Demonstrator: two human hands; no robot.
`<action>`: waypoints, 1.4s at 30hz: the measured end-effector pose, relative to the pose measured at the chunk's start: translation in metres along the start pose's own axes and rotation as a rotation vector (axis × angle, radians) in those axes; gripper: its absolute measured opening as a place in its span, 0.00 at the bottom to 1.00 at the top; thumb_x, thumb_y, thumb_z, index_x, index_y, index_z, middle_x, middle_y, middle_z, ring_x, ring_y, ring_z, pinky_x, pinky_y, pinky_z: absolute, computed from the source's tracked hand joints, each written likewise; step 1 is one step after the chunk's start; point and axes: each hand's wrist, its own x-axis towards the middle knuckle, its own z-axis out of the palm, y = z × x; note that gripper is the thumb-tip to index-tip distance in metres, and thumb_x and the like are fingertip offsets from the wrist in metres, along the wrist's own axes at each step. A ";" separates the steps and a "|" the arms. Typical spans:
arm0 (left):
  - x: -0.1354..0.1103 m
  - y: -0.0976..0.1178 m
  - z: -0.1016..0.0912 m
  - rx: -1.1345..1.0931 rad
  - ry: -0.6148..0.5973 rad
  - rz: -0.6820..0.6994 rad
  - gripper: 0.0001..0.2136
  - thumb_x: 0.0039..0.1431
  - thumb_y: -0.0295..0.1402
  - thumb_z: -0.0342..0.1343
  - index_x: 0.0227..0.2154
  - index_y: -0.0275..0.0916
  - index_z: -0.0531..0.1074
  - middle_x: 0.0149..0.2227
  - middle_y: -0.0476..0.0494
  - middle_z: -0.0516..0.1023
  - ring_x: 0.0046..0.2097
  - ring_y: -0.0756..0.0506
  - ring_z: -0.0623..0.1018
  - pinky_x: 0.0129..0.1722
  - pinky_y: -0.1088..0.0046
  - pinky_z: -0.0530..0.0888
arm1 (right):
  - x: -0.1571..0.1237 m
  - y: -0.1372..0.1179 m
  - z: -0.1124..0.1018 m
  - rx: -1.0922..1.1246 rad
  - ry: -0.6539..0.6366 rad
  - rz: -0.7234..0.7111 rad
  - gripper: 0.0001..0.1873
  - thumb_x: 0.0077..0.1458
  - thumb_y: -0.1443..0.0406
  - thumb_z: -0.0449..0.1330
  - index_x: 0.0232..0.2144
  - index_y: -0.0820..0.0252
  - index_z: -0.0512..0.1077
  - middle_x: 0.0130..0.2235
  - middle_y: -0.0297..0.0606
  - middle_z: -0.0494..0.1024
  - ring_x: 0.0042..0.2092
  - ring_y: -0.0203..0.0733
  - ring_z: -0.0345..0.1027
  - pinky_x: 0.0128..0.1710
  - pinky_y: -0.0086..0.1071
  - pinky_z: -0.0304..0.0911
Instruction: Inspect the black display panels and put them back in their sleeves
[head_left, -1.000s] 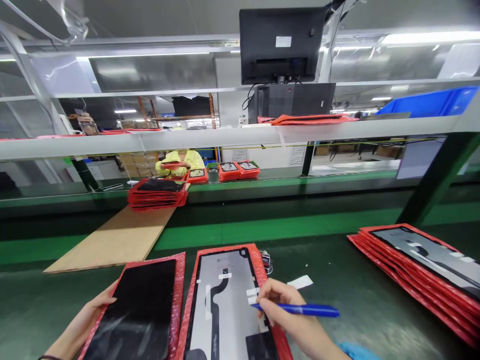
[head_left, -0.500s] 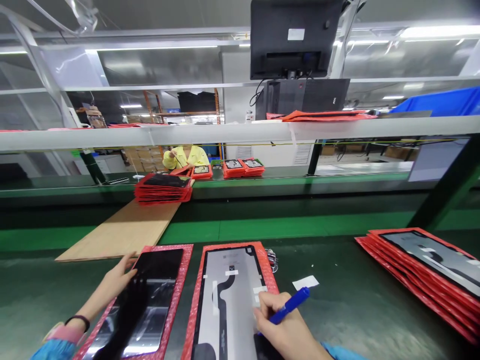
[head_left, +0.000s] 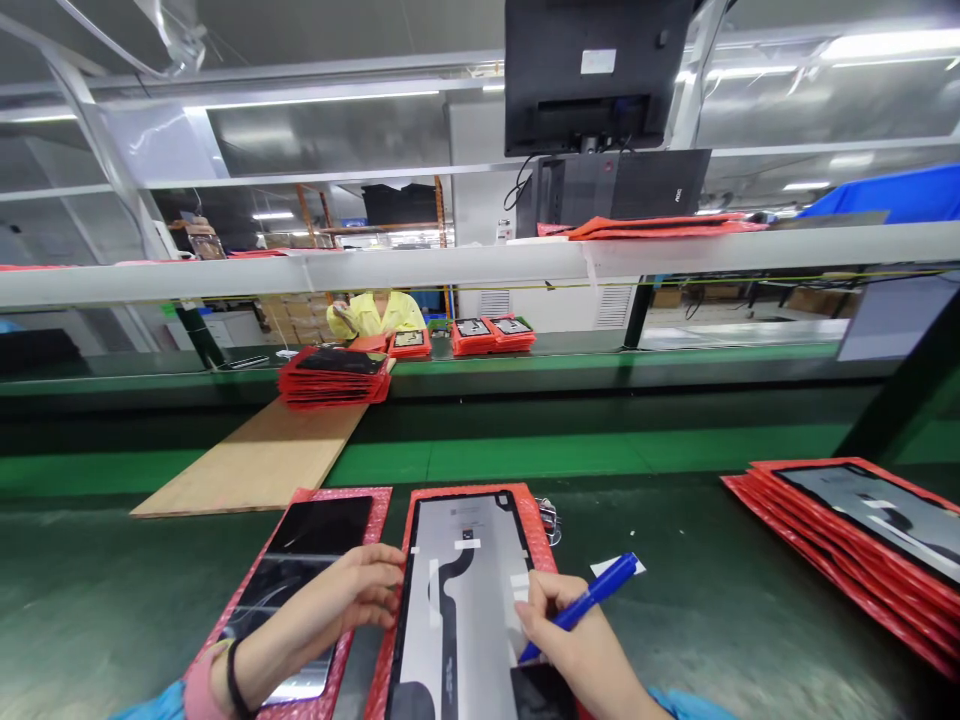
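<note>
My right hand (head_left: 574, 635) grips a blue marker pen (head_left: 592, 598), its lower end over the right side of a grey screen panel (head_left: 480, 600). That panel lies back side up on a red bubble-wrap bag (head_left: 541, 530) and carries white tape strips and a black flex cable (head_left: 448, 620). My left hand (head_left: 360, 590) reaches across from the left with its fingers extended, the tips at the bag's left edge. Beneath my left forearm, a glossy black screen (head_left: 322, 525) rests on a second pinkish-red bubble-wrap bag (head_left: 381, 505).
Stacked panels in red bags (head_left: 847, 560) stand at the right. A white paper slip (head_left: 637, 566) lies by the pen. Behind, a wooden board (head_left: 255, 465) bears another red stack (head_left: 334, 380). A co-worker in yellow (head_left: 386, 312) sits beyond, below a shelf with a monitor (head_left: 600, 80).
My left hand has moved right, from the black screen's far left edge to the left edge of the grey panel's bag. My right hand stays over the panel with the pen, slightly shifted.
</note>
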 end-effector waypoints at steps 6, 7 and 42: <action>-0.004 0.024 0.017 -0.016 -0.097 -0.052 0.13 0.42 0.37 0.67 0.28 0.36 0.71 0.17 0.54 0.70 0.17 0.54 0.66 0.15 0.80 0.60 | 0.003 0.001 0.000 0.204 -0.067 0.075 0.27 0.46 0.43 0.59 0.17 0.55 0.54 0.15 0.23 0.56 0.18 0.31 0.52 0.20 0.27 0.53; -0.006 0.026 0.024 -0.031 -0.131 -0.051 0.13 0.42 0.36 0.67 0.29 0.35 0.73 0.19 0.51 0.73 0.19 0.53 0.70 0.17 0.79 0.63 | 0.005 0.002 0.001 0.227 -0.074 0.078 0.27 0.46 0.42 0.59 0.17 0.55 0.54 0.13 0.22 0.56 0.17 0.30 0.51 0.21 0.27 0.53; -0.045 0.075 0.084 -0.344 0.344 0.508 0.32 0.38 0.40 0.69 0.52 0.47 0.69 0.44 0.47 0.82 0.48 0.38 0.78 0.38 0.77 0.78 | 0.017 -0.065 -0.042 0.201 0.385 -0.142 0.11 0.47 0.57 0.65 0.30 0.57 0.80 0.33 0.37 0.76 0.30 0.41 0.70 0.30 0.33 0.67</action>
